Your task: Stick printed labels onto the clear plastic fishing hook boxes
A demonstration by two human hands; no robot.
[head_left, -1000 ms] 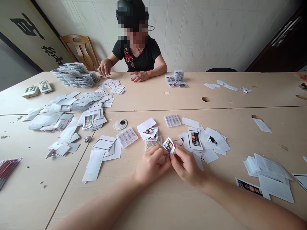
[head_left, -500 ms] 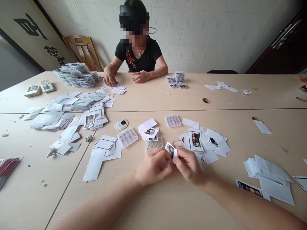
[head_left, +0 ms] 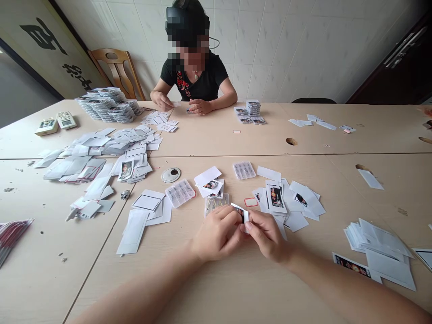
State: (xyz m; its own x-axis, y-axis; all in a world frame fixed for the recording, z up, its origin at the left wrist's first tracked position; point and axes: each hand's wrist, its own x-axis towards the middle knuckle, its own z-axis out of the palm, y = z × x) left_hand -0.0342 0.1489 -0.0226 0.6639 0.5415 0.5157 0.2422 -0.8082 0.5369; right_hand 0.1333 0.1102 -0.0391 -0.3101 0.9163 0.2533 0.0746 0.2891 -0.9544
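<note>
My left hand (head_left: 216, 234) and my right hand (head_left: 266, 236) meet over the near middle of the table, both with closed fingers. Between them they pinch a small printed label (head_left: 240, 210), white-edged with a dark picture; part of it is behind the fingers. Just beyond my left hand lies a clear compartment box (head_left: 213, 200) with small metal-looking pieces, partly covered by white labels (head_left: 208, 175). Close to my right hand are a red-edged sticker (head_left: 250, 202) and a loose pile of printed labels (head_left: 277, 200).
Two more clear boxes (head_left: 180, 193) (head_left: 244, 170) stand nearby. White sheets (head_left: 148, 213) lie left, with a large label heap (head_left: 114, 148) beyond. At right is another stack (head_left: 380, 252). A person (head_left: 199, 76) sits opposite, handling labels, near stacked packs (head_left: 104, 105).
The label between my hands has tilted and shows less of its picture; my fingers have shifted slightly on it. The person opposite has drawn a hand back from the labels, now with a white piece.
</note>
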